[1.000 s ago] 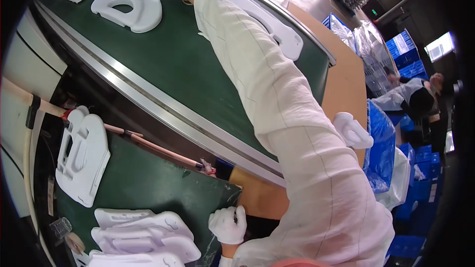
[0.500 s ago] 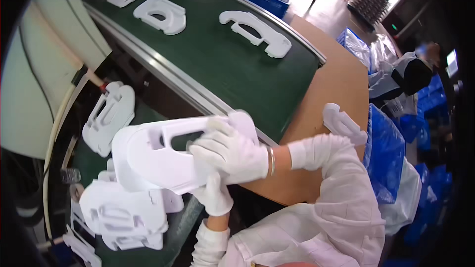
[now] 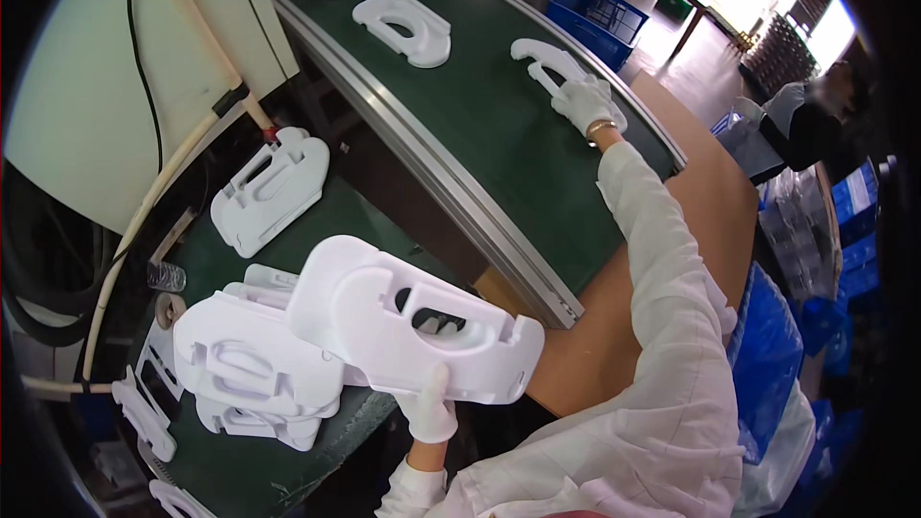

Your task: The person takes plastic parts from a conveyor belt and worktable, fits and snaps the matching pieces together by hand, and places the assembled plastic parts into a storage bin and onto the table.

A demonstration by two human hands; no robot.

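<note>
My left hand (image 3: 429,412), in a white glove, grips the lower edge of a white plastic panel (image 3: 384,326) with an oval cut-out; the thumb lies on its face and the other fingers show behind the cut-out. My right hand (image 3: 589,107), gloved too, is stretched far over the green conveyor belt (image 3: 508,163). Its fingers close over the near end of a curved white plastic piece (image 3: 540,56) lying there, hiding that end. Below and left of the held panel, a stack of similar white panels (image 3: 254,364) lies on the green bench (image 3: 317,475).
Further panels (image 3: 403,29) lie up the belt. A metal rail (image 3: 413,149) edges it. One panel (image 3: 271,190) sits at the bench's back beside a hose (image 3: 182,168). Brown board (image 3: 705,192) adjoins the belt's end. Blue bags (image 3: 767,355) and a seated person (image 3: 796,125) are at right.
My right hand has let go of the panel and reached forward to the curved piece on the belt. My left hand still holds the panel, now tilted down to the right. The view has shifted.
</note>
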